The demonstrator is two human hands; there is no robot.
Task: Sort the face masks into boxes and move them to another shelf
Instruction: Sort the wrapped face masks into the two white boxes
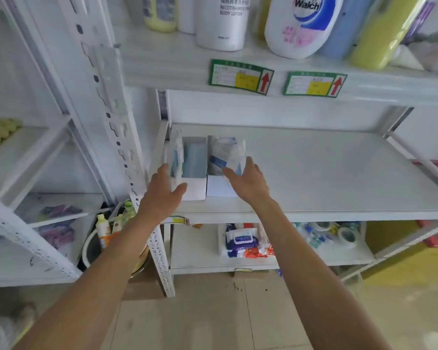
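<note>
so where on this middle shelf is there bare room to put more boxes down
The middle shelf is bare to the right of the right box, as far as its right rail. The left end is crowded: the left box and the right box sit side by side, with the left hand and right hand at them.

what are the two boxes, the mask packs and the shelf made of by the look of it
Boxes: matte white, thin flat walls with folded edges, probably cardboard. Mask packs: clear glossy film, crinkled with glare, likely plastic wrap. Shelf: smooth pale board in white painted frame with punched posts, likely metal; the board itself could be laminate.
</note>
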